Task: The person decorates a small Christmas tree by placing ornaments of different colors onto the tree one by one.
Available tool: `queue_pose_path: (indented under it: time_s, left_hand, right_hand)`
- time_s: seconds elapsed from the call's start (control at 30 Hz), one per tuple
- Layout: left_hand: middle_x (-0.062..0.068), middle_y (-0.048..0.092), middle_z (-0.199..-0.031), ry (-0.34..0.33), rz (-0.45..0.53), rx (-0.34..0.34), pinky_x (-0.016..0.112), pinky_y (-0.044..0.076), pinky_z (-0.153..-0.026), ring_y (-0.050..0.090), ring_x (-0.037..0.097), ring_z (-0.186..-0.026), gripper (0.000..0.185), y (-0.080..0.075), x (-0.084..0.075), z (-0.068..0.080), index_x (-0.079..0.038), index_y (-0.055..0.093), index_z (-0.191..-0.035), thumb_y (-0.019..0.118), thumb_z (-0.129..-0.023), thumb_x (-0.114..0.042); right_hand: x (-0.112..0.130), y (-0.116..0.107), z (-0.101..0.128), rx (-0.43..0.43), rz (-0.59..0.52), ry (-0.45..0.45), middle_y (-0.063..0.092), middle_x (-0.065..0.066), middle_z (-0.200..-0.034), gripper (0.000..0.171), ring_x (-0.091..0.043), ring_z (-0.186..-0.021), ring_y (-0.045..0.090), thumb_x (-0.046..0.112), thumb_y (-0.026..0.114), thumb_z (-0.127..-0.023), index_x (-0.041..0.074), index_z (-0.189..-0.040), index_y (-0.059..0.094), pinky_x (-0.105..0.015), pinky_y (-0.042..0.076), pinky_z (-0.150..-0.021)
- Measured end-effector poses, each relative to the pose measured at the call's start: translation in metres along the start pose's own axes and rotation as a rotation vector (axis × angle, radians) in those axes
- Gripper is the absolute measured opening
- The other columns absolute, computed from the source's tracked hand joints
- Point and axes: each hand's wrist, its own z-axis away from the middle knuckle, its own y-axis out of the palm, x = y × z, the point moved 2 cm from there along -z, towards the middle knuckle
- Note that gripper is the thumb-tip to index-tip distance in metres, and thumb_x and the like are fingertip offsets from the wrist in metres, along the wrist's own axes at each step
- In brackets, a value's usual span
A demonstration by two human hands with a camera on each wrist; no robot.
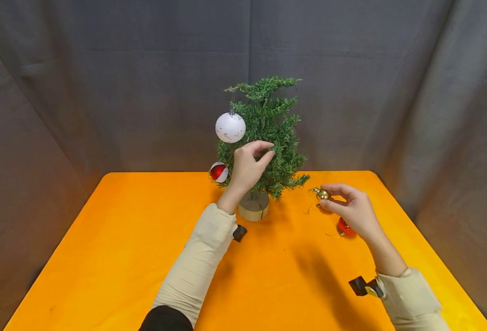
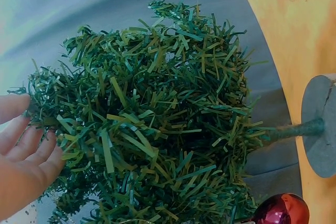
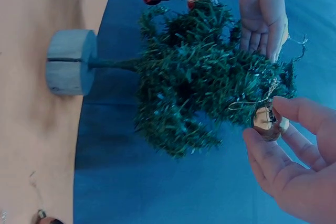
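A small shiny gold bauble (image 1: 322, 194) with a thin wire loop sits pinched between the thumb and curled fingers of the right hand (image 1: 351, 209). The left hand (image 1: 249, 164), fingers loosely bent, touches the branches of the one small green tree (image 1: 268, 133). Two baubles hang beside it, white (image 1: 230, 127) above, red-and-white (image 1: 219, 172) below; one red ornament (image 1: 345, 228) lies under the right hand.
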Motion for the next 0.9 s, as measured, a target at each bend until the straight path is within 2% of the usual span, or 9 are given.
queue_pose_path:
  time_s: [0.2,0.4,0.53,0.67,0.9]
  left_hand:
    - [0.010,0.064,-0.096,0.009,0.007,-0.002,0.022,0.047,-0.071,0.060,0.018,-0.080,0.018,0.000,0.000,0.000,-0.002,0.067,-0.100,0.062,-0.084,-0.007]
    - [0.010,0.064,-0.097,0.017,0.010,0.002,0.022,0.047,-0.072,0.060,0.017,-0.080,0.018,0.000,0.000,0.000,-0.001,0.067,-0.100,0.062,-0.083,-0.007]
    - [0.010,0.064,-0.097,0.018,0.012,0.005,0.022,0.047,-0.072,0.059,0.017,-0.080,0.018,-0.001,-0.001,0.000,-0.001,0.067,-0.100,0.063,-0.083,-0.007]
    - [0.010,0.064,-0.098,0.012,0.012,0.008,0.022,0.047,-0.073,0.059,0.018,-0.081,0.019,-0.002,-0.001,0.000,-0.002,0.067,-0.100,0.063,-0.083,-0.008]
    - [0.011,0.064,-0.099,0.019,0.006,0.013,0.023,0.046,-0.074,0.060,0.019,-0.083,0.019,-0.002,-0.001,0.000,-0.001,0.067,-0.101,0.062,-0.084,-0.007]
  right_hand:
    - [0.014,0.006,-0.010,-0.028,0.015,-0.041,0.056,-0.018,-0.097,0.036,-0.009,-0.075,0.063,0.002,0.065,-0.080,-0.007,-0.113,0.055,-0.025,0.052,-0.062]
    - [0.027,0.008,-0.020,-0.068,0.072,-0.148,0.058,-0.009,-0.097,0.031,-0.009,-0.085,0.055,0.000,0.064,-0.080,-0.006,-0.110,0.058,-0.018,0.048,-0.072]
    - [0.034,0.009,-0.027,-0.079,0.050,-0.206,0.060,-0.005,-0.098,0.030,-0.012,-0.087,0.055,-0.001,0.065,-0.079,-0.007,-0.108,0.059,-0.018,0.047,-0.073]
    - [0.039,0.011,-0.032,-0.088,0.031,-0.221,0.060,-0.004,-0.099,0.031,-0.013,-0.088,0.054,0.002,0.066,-0.079,-0.006,-0.108,0.059,-0.018,0.048,-0.072]
    - [0.048,0.015,-0.041,-0.102,0.070,-0.225,0.061,-0.004,-0.102,0.031,-0.012,-0.086,0.055,0.004,0.066,-0.080,-0.004,-0.109,0.060,-0.018,0.048,-0.072]
